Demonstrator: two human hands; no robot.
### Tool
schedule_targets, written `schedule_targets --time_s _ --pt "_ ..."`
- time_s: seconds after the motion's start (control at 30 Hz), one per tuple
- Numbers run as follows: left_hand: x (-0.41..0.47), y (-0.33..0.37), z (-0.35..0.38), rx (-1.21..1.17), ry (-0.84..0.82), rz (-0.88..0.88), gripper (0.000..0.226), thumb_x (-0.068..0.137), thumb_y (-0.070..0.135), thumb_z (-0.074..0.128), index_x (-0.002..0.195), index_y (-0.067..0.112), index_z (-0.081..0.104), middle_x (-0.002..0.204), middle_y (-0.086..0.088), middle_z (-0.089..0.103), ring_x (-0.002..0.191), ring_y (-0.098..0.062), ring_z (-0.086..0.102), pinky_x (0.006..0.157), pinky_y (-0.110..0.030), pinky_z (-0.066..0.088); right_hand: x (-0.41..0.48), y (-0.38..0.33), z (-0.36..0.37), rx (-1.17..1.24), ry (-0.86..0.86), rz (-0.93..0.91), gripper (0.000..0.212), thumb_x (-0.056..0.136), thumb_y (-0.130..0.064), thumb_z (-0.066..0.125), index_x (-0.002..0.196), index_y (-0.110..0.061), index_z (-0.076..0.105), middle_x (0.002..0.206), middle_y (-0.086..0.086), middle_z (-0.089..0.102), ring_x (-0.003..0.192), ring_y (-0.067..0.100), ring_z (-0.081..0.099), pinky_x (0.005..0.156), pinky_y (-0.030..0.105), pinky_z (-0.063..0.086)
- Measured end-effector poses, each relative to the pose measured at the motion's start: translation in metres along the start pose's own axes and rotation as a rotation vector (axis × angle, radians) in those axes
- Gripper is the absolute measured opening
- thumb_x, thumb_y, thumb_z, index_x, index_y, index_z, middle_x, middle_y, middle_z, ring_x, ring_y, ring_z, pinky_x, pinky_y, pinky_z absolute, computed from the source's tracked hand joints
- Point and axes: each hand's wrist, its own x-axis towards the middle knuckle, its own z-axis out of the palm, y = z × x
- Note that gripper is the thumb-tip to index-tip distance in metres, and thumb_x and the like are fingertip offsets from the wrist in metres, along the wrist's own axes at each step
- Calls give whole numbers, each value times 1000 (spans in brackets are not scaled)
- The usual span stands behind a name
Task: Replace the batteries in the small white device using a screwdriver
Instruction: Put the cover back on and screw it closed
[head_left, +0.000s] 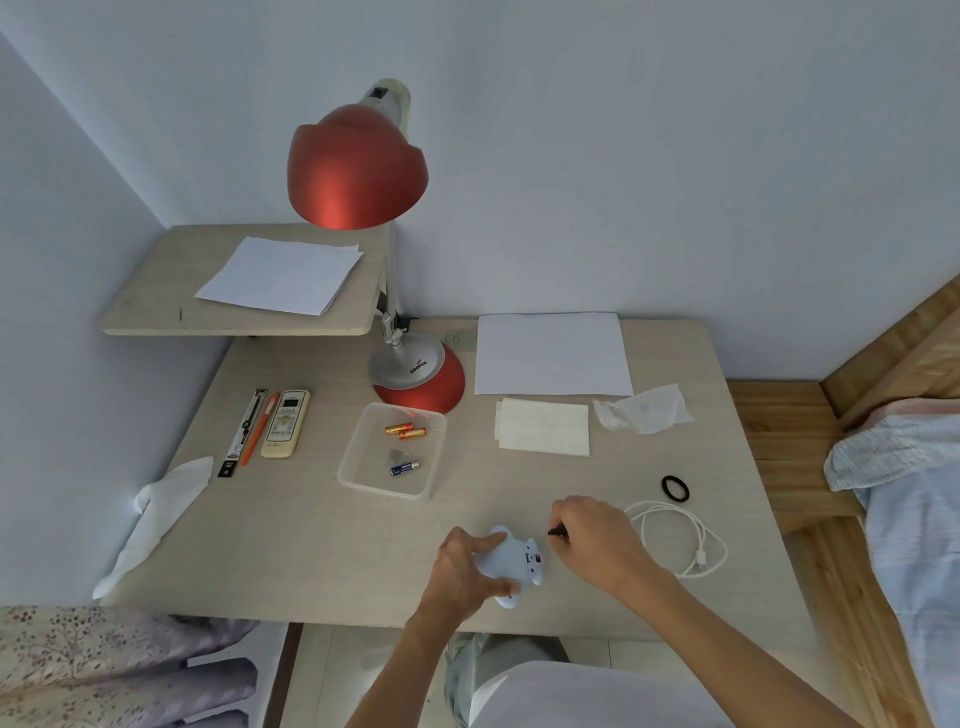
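Lap: a white garment (571, 691) is seen just below the front edge of the bench (311, 545), closest of all.
Left hand: the left hand (462, 571) is wrapped round the device (506, 564), with the thumb on its far side and the fingers curled round its near side.
Device: small, white and rounded, it is held between both hands near the front edge, right of middle. A small dark and red spot is turned towards the right hand. Whether that is a screw, a switch or an open compartment cannot be told.
Right hand: the right hand (592, 545) is closed in a pinch on the screwdriver (557, 532). Only a short dark piece is shown past the fingers, just beside the device's right end.
Step in hand: work on the cover screw is judged likely; loosening or tightening cannot be told.
Batteries: two orange batteries (406, 430) and a blue cell (404, 469) are seen in the clear tray (358, 478) at mid-bench. Which are fresh is not known.
Doing it well: the device should be braced by the left hand, against the bench if needed. The tip should be seated square in the screw head before any turn is made, and pressure kept along the shaft so that the head is not stripped. A freed screw is best dropped in the tray, since it could easily be lost.
Cable: a white cable (675, 540) is coiled towards the right edge, apart from the work.
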Motion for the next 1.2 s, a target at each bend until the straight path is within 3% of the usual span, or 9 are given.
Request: schedule_targets --time_s 0.1,0.2,0.3,0.6,0.73,1.2 --pt "0 0 0 6 -4 12 86 62 43 102 141 32 69 115 4 51 110 -16 55 87 -17 45 7 7 -7 49 117 100 9 95 -32 62 94 -27 69 93 -11 68 85 13 67 74 34 56" --pt "-1 -1 0 22 -2 29 84 65 44 101 141 33 68 116 3 50 108 -15 53 81 -11 42 16 10 -7 113 197 206 6 92 -31 66 92 -29 72 89 -13 72 84 12 69 71 32 56" --pt "-1 -4 0 29 -7 46 84 65 45 100 142 33 67 115 4 50 108 -13 52 73 -4 41 25 10 0 186 188 310 5 89 -27 68 89 -28 74 85 -13 74 80 13 70 70 30 57" --pt "2 -9 -5 42 -36 68 84 65 46 100 141 33 68 112 7 51 106 -12 53 74 -2 40 39 9 44 343 270 483 7 88 -20 70 84 -25 71 77 -12 69 72 13 65 65 34 57" --pt "3 -9 -7 39 -49 66 83 64 45 101 140 33 69 112 8 52 105 -11 53 74 -2 41 41 12 59 303 232 517 11 88 -21 66 77 -22 66 72 -9 65 68 16 63 62 36 55" --pt "-1 -10 -13 13 -68 71 81 64 42 100 139 37 68 111 8 54 105 -13 59 79 -5 44 41 21 83 339 164 557 20 92 -31 68 79 -16 68 82 4 70 81 29 70 67 38 55"
